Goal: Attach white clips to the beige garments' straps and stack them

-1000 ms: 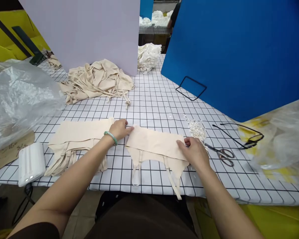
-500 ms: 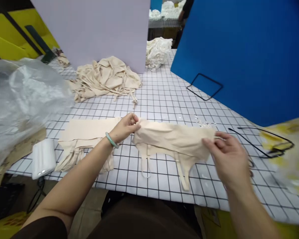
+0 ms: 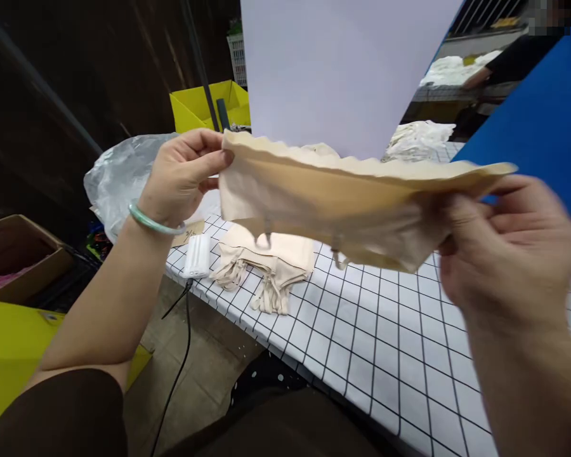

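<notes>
A beige bra top [image 3: 323,197] with thin straps is stretched between my hands, held up above the table. My left hand [image 3: 185,171], with a green bangle on the wrist, pinches its upper left corner. At the other end, my right hand [image 3: 514,247] grips the right side, thumb in front and fingers partly hidden behind. The top's wavy hem runs along the upper edge, and its straps hang below. Beneath it on the table lies a stack of similar beige tops [image 3: 280,260], straps toward me, partly covered by the held one.
The table [image 3: 352,355] has a black-and-white grid cloth. A white device [image 3: 197,256] with a cable stands at its left edge near a clear plastic bag [image 3: 118,178]. Pale lilac [image 3: 333,76] and blue [image 3: 528,114] boards rise behind. A person's arm [image 3: 480,76] shows at the back right.
Both hands have lifted the beige top from the table toward the camera and spread it out. The view has turned left, bringing boxes and floor into sight.
</notes>
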Tool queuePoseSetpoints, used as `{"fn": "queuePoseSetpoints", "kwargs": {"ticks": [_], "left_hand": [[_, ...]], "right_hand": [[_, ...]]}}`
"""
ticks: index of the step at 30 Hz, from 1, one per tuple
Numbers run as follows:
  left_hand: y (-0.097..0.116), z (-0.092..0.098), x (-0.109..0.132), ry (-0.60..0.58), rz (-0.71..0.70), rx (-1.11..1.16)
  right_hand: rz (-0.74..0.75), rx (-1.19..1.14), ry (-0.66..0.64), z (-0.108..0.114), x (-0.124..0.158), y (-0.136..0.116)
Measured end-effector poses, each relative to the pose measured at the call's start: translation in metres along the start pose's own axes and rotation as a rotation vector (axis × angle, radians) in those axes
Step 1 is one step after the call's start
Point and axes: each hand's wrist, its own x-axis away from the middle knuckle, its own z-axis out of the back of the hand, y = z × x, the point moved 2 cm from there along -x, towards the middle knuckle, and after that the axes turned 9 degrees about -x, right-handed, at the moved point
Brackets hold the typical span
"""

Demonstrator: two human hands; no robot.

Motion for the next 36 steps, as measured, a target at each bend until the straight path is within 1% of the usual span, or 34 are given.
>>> {"fn": "queuePoseSetpoints", "kwargs": {"ticks": [1, 3, 5, 6, 8, 10, 12, 13, 15, 18, 23, 27, 29, 33, 34, 36], "left_hand": [[-0.006, 0.015, 0.006, 0.012, 0.013, -0.009], [-0.029, 0.041, 0.015, 0.022, 0.073, -0.030], [-0.065, 0.058, 0.017, 0.027, 0.166, -0.055], [-0.086, 0.062, 0.016, 0.025, 0.220, -0.068], [-0.133, 0.060, 0.010, 0.019, 0.347, -0.114], [-0.178, 0.049, 0.004, 0.017, 0.493, -0.215], [-0.213, 0.033, -0.002, -0.003, 0.530, -0.254], [-0.227, 0.026, -0.005, -0.011, 0.532, -0.273], [-0.247, 0.016, -0.007, -0.023, 0.509, -0.305], [-0.263, 0.012, -0.010, -0.047, 0.475, -0.346], [-0.273, 0.012, -0.020, -0.090, 0.448, -0.384], [-0.279, 0.000, -0.033, -0.083, 0.397, -0.448], [-0.282, -0.006, -0.036, -0.083, 0.369, -0.511], [-0.281, -0.010, -0.034, -0.101, 0.290, -0.666], [-0.278, -0.010, -0.032, -0.112, 0.257, -0.705], [-0.271, -0.012, -0.030, -0.152, 0.172, -0.776]], "right_hand": [[-0.021, -0.025, -0.048, -0.015, 0.007, 0.006], [-0.138, -0.078, -0.139, -0.038, 0.021, 0.026], [-0.306, -0.106, -0.195, -0.054, 0.032, 0.056], [-0.377, -0.097, -0.214, -0.059, 0.036, 0.073], [-0.480, -0.010, -0.234, -0.066, 0.043, 0.111], [-0.532, 0.162, -0.223, -0.067, 0.047, 0.148], [-0.559, 0.325, -0.199, -0.063, 0.048, 0.178], [-0.563, 0.380, -0.191, -0.060, 0.048, 0.188], [-0.561, 0.437, -0.193, -0.054, 0.047, 0.200], [-0.551, 0.520, -0.205, -0.051, 0.044, 0.202], [-0.492, 0.650, -0.211, -0.057, 0.038, 0.198], [-0.399, 0.757, -0.154, -0.054, 0.029, 0.201], [-0.364, 0.799, -0.146, -0.051, 0.027, 0.204], [-0.283, 0.840, -0.191, -0.048, 0.029, 0.208], [-0.242, 0.850, -0.205, -0.049, 0.030, 0.207], [-0.101, 0.908, -0.268, -0.056, 0.031, 0.205]]}}
